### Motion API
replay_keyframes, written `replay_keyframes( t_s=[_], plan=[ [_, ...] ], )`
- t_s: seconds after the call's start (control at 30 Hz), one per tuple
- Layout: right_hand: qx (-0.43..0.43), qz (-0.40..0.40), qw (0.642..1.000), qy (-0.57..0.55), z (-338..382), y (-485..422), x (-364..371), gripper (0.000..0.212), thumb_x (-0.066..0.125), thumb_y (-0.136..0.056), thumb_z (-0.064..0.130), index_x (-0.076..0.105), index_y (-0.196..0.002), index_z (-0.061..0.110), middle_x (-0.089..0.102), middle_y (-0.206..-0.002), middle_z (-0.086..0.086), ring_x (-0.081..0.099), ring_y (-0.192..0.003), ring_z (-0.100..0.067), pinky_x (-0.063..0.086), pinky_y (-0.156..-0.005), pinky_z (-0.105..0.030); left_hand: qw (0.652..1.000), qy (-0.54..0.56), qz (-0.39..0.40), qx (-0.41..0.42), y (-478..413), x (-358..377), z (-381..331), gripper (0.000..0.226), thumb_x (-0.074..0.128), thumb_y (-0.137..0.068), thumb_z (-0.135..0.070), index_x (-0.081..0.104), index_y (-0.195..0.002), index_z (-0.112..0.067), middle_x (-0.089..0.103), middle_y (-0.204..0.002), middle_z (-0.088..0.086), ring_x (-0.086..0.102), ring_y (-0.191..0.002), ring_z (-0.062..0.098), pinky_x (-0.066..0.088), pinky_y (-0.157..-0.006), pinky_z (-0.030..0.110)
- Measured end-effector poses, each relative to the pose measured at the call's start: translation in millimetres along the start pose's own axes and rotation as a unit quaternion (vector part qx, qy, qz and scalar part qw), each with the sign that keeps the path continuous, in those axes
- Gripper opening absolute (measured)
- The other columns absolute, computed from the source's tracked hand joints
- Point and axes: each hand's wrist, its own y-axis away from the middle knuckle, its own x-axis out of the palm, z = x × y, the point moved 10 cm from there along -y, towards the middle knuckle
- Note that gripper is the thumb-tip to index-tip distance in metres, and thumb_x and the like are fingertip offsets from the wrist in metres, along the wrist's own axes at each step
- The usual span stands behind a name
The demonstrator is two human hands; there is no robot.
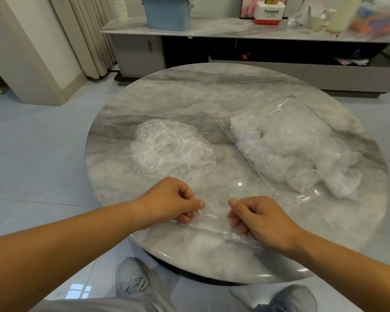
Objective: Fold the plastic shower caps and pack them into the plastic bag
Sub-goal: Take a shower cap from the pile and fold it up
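Cap (214,224) in work lies flat at the near edge of the round table (189,91), likely drawn taut for a fold, with the loose pile (171,149) behind and the part-filled plastic bag (291,140) at the right. Left hand (173,201) and right hand (257,217), fingers curled, each pinch one end of it.
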Motion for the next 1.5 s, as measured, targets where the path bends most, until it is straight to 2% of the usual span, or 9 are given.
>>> replay_keyframes(
  t_s=[0.13,0.33,0.47,0.57,0.77,0.9,1.1,1.33,1.5],
  plan=[
    [-0.041,0.009,0.997,0.067,8.2,3.2,2.0,0.062,0.036,-0.092,0.065,0.076,-0.086,0.017,0.073,-0.077,0.005,0.068,-0.072,-0.005,0.053,-0.072,-0.020,0.994,-0.096,-0.060,0.010,-0.5,-14.0,-2.3,0.031,0.089,-0.075,-0.029,0.066,-0.079,-0.009,0.070,-0.065,0.005,0.066,-0.055,0.012,0.053,-0.054,0.024],
    [-0.101,0.030,0.972,0.211,20.5,1.5,6.2,0.073,0.021,-0.089,0.070,0.076,-0.088,0.021,0.066,-0.090,0.011,0.062,-0.086,-0.001,0.049,-0.085,-0.021,0.947,-0.295,-0.124,0.022,1.7,-29.0,-6.8,0.069,0.086,-0.064,-0.061,0.047,-0.112,-0.030,0.040,-0.113,-0.008,0.055,-0.094,0.012,0.051,-0.077,0.027],
    [-0.185,-0.001,0.940,0.286,33.7,4.5,7.0,0.053,0.031,-0.097,0.066,0.066,-0.075,0.032,0.052,-0.082,0.012,0.055,-0.082,-0.005,0.045,-0.072,-0.024,0.920,-0.380,-0.091,0.016,1.5,-21.5,-5.3,0.068,0.078,-0.066,-0.070,0.048,-0.112,-0.031,0.045,-0.110,-0.007,0.052,-0.094,0.013,0.044,-0.073,0.027],
    [-0.290,-0.048,0.908,0.300,56.4,16.4,8.4,0.039,0.046,-0.094,0.058,0.072,-0.106,0.031,0.053,-0.106,0.017,0.052,-0.103,-0.001,0.042,-0.087,-0.018,0.903,-0.420,-0.084,0.018,2.6,-17.2,-7.9,0.066,0.075,-0.065,-0.075,0.050,-0.108,-0.030,0.046,-0.107,-0.006,0.051,-0.096,0.015,0.047,-0.080,0.030],
    [-0.372,0.081,0.838,0.389,48.6,34.9,54.9,0.037,0.050,-0.099,0.050,0.068,-0.120,0.026,0.053,-0.142,0.005,0.046,-0.127,-0.014,0.040,-0.102,-0.036,0.877,-0.478,-0.051,-0.009,5.2,-13.5,-7.1,0.067,0.068,-0.067,-0.080,0.057,-0.108,-0.028,0.045,-0.110,-0.002,0.049,-0.105,0.020,0.042,-0.081,0.031],
    [-0.363,0.111,0.833,0.402,35.8,37.6,62.6,0.041,0.048,-0.100,0.051,0.066,-0.126,0.024,0.053,-0.141,0.002,0.052,-0.116,-0.017,0.044,-0.095,-0.037,0.917,-0.399,-0.029,-0.005,4.6,-18.1,-7.8,0.047,0.075,-0.076,-0.064,0.055,-0.076,-0.021,0.060,-0.077,-0.006,0.058,-0.070,0.012,0.046,-0.062,0.028],
    [-0.363,0.117,0.844,0.378,34.5,36.2,61.9,0.041,0.047,-0.101,0.051,0.062,-0.131,0.026,0.048,-0.144,0.004,0.049,-0.115,-0.014,0.044,-0.099,-0.034,0.998,-0.009,0.058,-0.037,7.0,2.1,-6.0,0.030,0.082,-0.084,-0.021,0.060,-0.085,-0.002,0.062,-0.065,0.008,0.064,-0.057,0.018,0.054,-0.054,0.028],
    [-0.379,0.127,0.838,0.371,37.0,40.9,59.1,0.042,0.046,-0.101,0.049,0.063,-0.132,0.027,0.053,-0.121,0.007,0.048,-0.112,-0.009,0.042,-0.098,-0.032,0.980,0.127,0.140,-0.059,20.1,39.7,-6.7,0.031,0.068,-0.095,-0.023,0.066,-0.111,0.004,0.070,-0.089,0.015,0.071,-0.083,0.022,0.060,-0.086,0.037],
    [-0.298,0.030,0.943,0.147,36.3,32.4,12.1,0.027,0.056,-0.092,0.033,0.072,-0.110,0.023,0.064,-0.116,0.016,0.061,-0.113,-0.005,0.049,-0.095,-0.023,0.980,0.114,0.143,-0.082,20.4,51.7,0.9,0.021,0.058,-0.100,-0.015,0.068,-0.116,-0.006,0.071,-0.098,0.016,0.075,-0.093,0.029,0.060,-0.090,0.041]
  ],
)
